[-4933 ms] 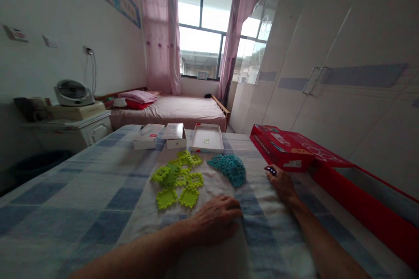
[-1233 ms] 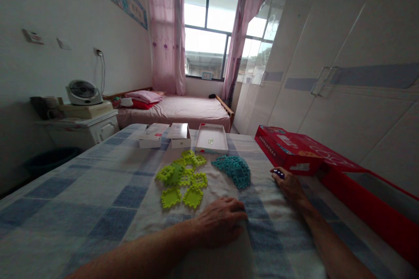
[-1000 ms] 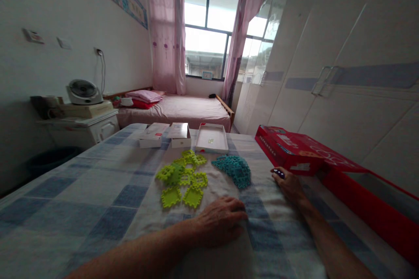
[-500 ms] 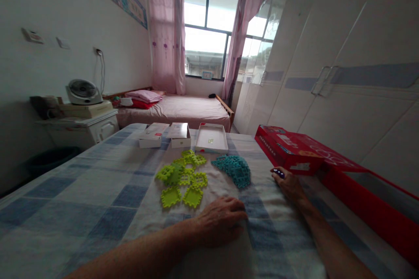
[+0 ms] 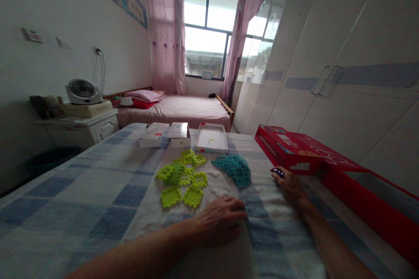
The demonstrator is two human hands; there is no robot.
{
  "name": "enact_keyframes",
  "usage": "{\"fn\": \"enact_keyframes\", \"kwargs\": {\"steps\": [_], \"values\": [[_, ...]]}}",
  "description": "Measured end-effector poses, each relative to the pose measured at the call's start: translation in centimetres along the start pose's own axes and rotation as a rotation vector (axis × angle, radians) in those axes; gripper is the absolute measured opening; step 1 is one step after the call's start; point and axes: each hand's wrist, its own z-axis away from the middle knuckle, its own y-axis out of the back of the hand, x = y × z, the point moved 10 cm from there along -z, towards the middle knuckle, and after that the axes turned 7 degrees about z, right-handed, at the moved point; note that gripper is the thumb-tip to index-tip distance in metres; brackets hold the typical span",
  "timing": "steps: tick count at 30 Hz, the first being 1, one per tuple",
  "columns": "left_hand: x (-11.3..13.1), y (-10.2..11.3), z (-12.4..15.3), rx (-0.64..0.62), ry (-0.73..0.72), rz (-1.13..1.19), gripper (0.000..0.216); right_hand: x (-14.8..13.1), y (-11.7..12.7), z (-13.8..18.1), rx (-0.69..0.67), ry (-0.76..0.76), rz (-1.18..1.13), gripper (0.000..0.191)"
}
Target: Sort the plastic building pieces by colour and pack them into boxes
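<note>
My left hand (image 5: 222,219) rests palm down on the checked cloth, its fingers loosely bent and holding nothing that shows. A small dark object with white dots (image 5: 279,173), like a little remote, is gripped in my right hand (image 5: 290,187), which lies on the cloth beside the red box. Ahead of my left hand are several lime-green toothed square pieces (image 5: 192,196), some flat and some overlapping. A heap of teal interlocking pieces (image 5: 237,170) sits between and beyond my two hands.
Two small white boxes (image 5: 150,139) and a shallow white tray (image 5: 212,148) stand along the far edge. To the right lie a red box (image 5: 288,150) and a long open red box (image 5: 366,202). Beyond are a bed (image 5: 190,109), a fan (image 5: 83,91) and wardrobes (image 5: 327,43).
</note>
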Motion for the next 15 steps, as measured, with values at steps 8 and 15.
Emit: {"fn": "enact_keyframes", "kwargs": {"steps": [8,15], "values": [[0.14,0.26,0.04,0.020,-0.002,0.008,0.028,-0.02,0.27,-0.01,0.020,-0.010,0.011,0.028],[0.18,0.25,0.03,0.010,0.003,0.006,0.028,-0.03,0.34,0.03,0.029,-0.009,0.001,0.027]]}}
